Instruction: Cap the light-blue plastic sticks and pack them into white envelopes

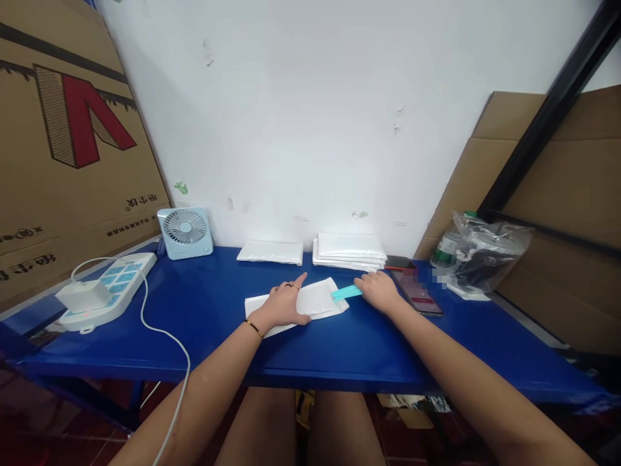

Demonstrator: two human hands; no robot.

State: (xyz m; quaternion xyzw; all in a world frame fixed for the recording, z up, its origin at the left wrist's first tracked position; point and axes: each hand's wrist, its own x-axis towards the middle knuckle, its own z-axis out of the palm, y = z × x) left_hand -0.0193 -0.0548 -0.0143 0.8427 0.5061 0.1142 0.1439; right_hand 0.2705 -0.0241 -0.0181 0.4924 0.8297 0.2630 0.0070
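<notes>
A white packet [317,299], looking like a padded mailer, lies slantwise on the blue table. My left hand [281,305] grips it across its width, with the thumb along the near edge and the index finger stretched out past the far edge. Farther right, my right hand [378,291] pinches the end of a flat teal strip [347,292]. The strip's left end lies at the packet's right-hand end; whether it reaches inside is hard to make out.
Along the wall lie one white packet [270,252] and a stack of similar packets [349,251]. A phone [417,294] is right of my right hand. A fan [185,233], a power strip [114,291] and its white cable [145,317] are left; a bagged dark item [490,255] is right.
</notes>
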